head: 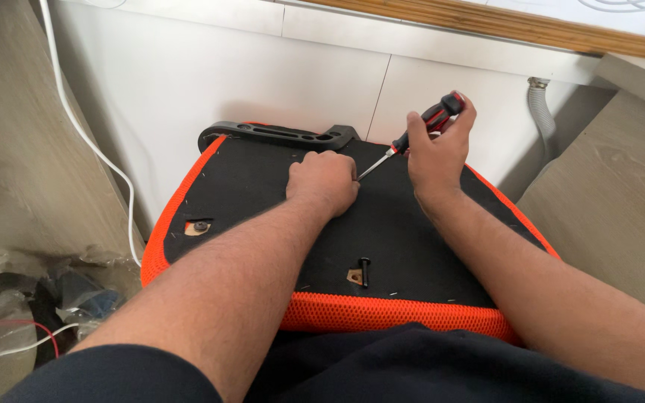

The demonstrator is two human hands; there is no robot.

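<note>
Upturned seat (412,239) across the lap, black fabric underside ringed by orange mesh, far edge close to a white wall (263,82). Black plastic bracket (278,136) along that far edge, slotted, touching the fabric. Two holes cut in the fabric: one near the left edge (198,226) with a dark fitting inside, one near the front (354,276) showing pale wood. One black bolt (365,272) lying loose just beside the front hole. One screwdriver (412,138), red and black handle, slim metal shaft slanting down and left, tip hidden behind the left hand. Right hand (436,153) wrapped around the handle, fingers curled tight, thumb up near the end cap. Left hand (324,181) closed in a loose fist, knuckles up, pressed on the fabric right at the shaft's tip; whatever sits under the fingers hidden. White cable (87,138) trailing down the wall at left. Grey ribbed hose (543,112) at the right corner. Clear plastic bag (16,298) on the floor at lower left, dark items inside, too crumpled to tell apart. Two bare forearms, dark shorts beneath
</note>
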